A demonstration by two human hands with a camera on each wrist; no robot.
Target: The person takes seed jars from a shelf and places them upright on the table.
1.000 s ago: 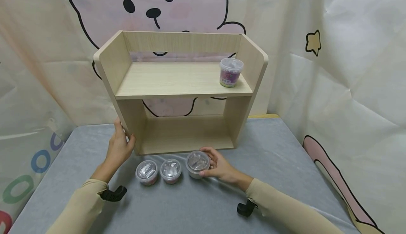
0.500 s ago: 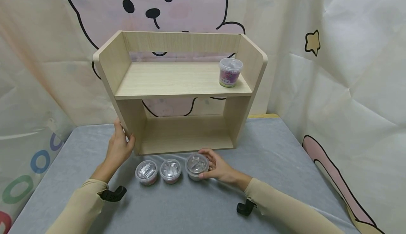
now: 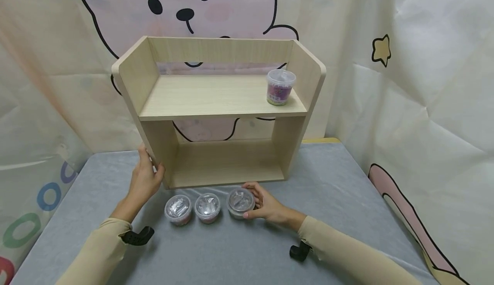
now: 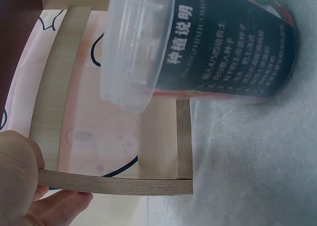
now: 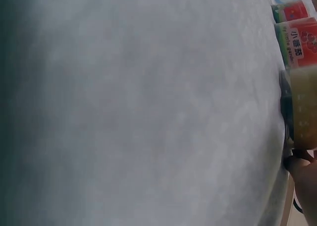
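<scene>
My left hand [image 3: 146, 177] grips the front edge of the left side panel of a two-tier wooden shelf [image 3: 224, 97]; in the left wrist view its thumb and fingers [image 4: 62, 206] lie on either side of that panel. In front of the shelf, my right hand [image 3: 268, 207] holds a small lidded plastic cup [image 3: 240, 202] between thumb and fingers from its right side. The same cup shows a yellowish wall [image 5: 304, 107] in the right wrist view. Left of it stand a middle cup [image 3: 207, 207] and a left cup [image 3: 178, 210], both upright with clear lids.
Another clear-lidded cup [image 3: 279, 87] with a purple label stands at the right end of the upper tier. A grey cloth [image 3: 216, 250] covers the table. Printed curtains [image 3: 424, 83] hang behind and at both sides.
My right hand has brought its cup slightly toward me, away from the shelf's front, more level with the other two cups. The left hand stays on the side panel.
</scene>
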